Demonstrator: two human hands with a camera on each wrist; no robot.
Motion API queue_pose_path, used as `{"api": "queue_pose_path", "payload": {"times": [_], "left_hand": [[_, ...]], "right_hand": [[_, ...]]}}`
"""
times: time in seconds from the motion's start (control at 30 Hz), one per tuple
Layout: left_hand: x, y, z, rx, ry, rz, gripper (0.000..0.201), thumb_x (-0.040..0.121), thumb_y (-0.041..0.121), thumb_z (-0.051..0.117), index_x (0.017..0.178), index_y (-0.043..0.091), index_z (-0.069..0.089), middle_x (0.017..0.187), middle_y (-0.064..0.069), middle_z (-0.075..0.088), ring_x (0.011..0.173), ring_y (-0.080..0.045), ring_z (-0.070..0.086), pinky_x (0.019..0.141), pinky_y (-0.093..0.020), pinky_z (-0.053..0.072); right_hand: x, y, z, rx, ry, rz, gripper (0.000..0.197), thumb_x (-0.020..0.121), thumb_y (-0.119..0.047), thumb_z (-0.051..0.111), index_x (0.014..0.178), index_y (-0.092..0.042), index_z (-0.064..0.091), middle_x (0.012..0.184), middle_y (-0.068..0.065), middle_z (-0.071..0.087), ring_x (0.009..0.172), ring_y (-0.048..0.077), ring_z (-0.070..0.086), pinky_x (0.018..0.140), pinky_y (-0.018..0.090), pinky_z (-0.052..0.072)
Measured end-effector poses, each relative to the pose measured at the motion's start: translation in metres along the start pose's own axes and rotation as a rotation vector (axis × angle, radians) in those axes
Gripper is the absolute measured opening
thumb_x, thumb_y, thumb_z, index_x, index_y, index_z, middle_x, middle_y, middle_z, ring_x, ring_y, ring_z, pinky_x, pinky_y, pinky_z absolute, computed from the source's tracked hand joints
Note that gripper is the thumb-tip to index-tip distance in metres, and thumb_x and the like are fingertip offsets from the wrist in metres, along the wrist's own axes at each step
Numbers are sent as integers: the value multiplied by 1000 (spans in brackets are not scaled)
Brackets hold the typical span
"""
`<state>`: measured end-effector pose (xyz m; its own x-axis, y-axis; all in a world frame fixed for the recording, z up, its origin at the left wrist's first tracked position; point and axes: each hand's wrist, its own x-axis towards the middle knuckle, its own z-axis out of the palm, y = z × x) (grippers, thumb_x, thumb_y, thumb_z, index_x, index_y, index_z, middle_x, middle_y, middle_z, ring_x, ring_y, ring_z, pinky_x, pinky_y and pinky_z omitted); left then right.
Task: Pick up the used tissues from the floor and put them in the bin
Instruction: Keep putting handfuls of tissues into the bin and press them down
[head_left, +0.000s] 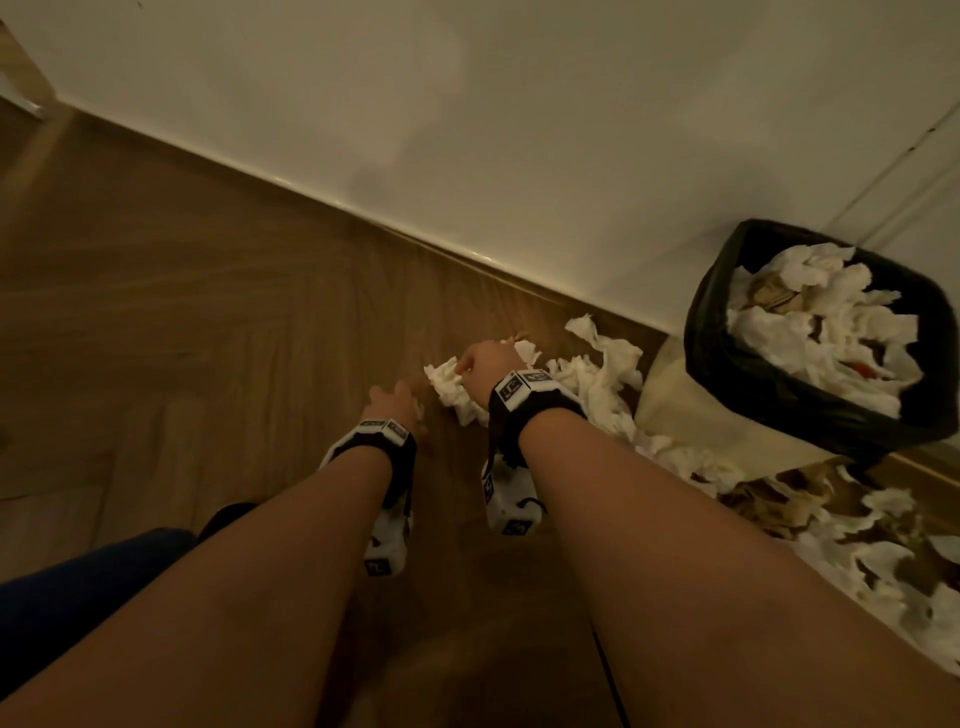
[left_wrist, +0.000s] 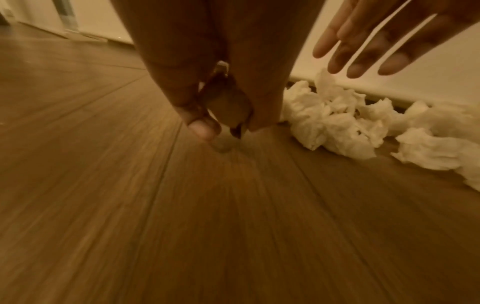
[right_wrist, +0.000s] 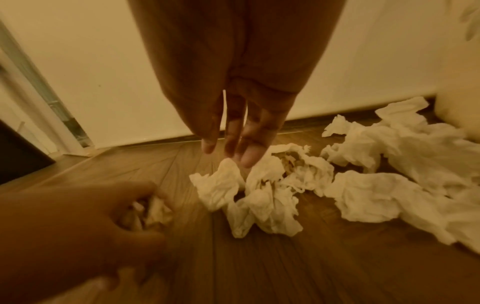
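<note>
our right hand (right_wrist: 241, 131) hangs with straight fingers just above a crumpled tissue (right_wrist: 259, 191) on the floor (head_left: 208, 312); our left hand (right_wrist: 85, 226) grips a small wad (right_wrist: 155, 211).

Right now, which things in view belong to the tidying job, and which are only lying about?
Belong to the job:
- tissues crumpled on the floor
- bin with black liner, already holding tissues
- left hand, curled round a small tissue
- right hand, fingers straight above the tissues

Only there:
- white wall
- skirting board
</note>
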<state>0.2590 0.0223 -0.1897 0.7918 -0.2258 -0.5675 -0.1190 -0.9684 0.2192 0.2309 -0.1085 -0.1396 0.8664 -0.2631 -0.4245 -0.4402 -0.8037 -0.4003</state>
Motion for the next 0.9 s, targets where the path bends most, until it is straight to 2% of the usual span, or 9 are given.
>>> {"api": "queue_pose_path", "payload": {"times": [0.1,0.23,0.3,0.47,0.53,0.63,0.77,0.83,0.9], "left_hand": [[2,-12,-1,-56,93,-20,47,91,20,56,128,2,34,130,-18,37,112,-33,48,91,-37,43],[11,-23,-7,-164,124,-4,30,93,15,49,118,4,36,114,-21,54,96,-35,56,70,-36,40],[15,-24,-10,-182,132,5,25,94,18,48,113,5,39,109,-21,57,93,-35,57,67,-35,40],[20,-22,-11,-217,144,70,37,92,35,53,113,7,41,106,-17,60,97,-35,59,69,-33,41],[21,-23,-12,-186,158,58,37,93,38,50,113,8,41,106,-17,60,97,-35,59,67,-33,41],[22,-23,-13,-165,186,27,35,93,39,48,110,9,43,105,-16,60,95,-35,59,66,-33,40],[18,-17,-15,-237,219,-5,32,92,43,47,92,11,45,93,-12,58,90,-31,59,66,-32,43],[15,-12,-18,-343,249,-17,33,92,41,48,92,8,50,89,-10,55,91,-31,59,70,-33,47],[11,-6,-25,-439,261,-26,37,94,36,47,93,2,60,93,-14,58,99,-29,58,77,-32,48]], "right_hand": [[6,-4,9,-44,26,-74,31,91,-8,47,118,-13,62,128,10,52,117,29,51,97,36,45],[16,-11,24,-260,-68,-223,50,86,-4,53,134,-19,46,142,9,32,134,34,25,106,43,37],[21,-15,32,-367,-125,-267,56,87,-10,54,140,-19,38,147,9,26,136,35,20,109,44,33],[26,-21,50,-522,-229,-173,52,92,-23,53,140,-18,35,147,8,25,136,36,20,109,50,31],[25,-15,55,-422,-180,-139,45,94,-19,49,139,-15,39,147,11,27,136,36,23,108,49,31],[24,-7,56,-265,-69,-121,37,98,-11,39,134,-6,45,141,17,39,129,35,38,103,42,36],[26,-2,38,9,-99,0,34,98,-11,45,129,-2,53,138,16,48,125,30,48,102,31,38],[25,5,30,315,-27,55,26,91,-11,57,116,-8,66,128,12,59,112,26,57,94,26,44],[18,6,22,799,37,140,26,92,-5,53,115,-6,65,120,16,63,91,22,62,82,26,49]]}}
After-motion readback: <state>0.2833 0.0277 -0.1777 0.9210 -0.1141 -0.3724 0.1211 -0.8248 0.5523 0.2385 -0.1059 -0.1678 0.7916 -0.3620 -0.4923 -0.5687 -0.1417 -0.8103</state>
